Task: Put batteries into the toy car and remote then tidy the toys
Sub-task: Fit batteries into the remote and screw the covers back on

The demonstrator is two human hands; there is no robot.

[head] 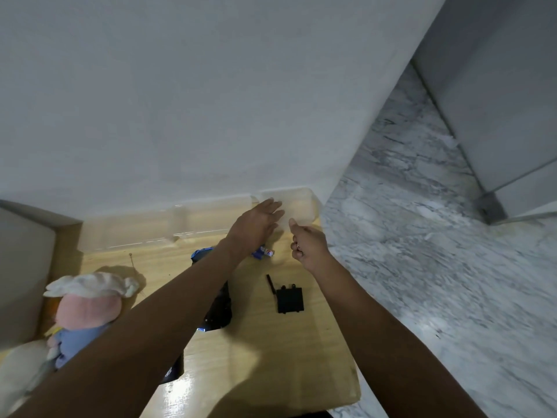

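left hand: my left hand (pixel 261 222) reaches out flat, fingers straight, at the clear box (pixel 289 206) against the wall.
right hand: my right hand (pixel 307 242) is curled; whether it holds anything i cannot tell.
remote: black remote (pixel 289 299) lies on the wooden table (pixel 271 357).
batteries: battery pack (pixel 264 251) under my left wrist.
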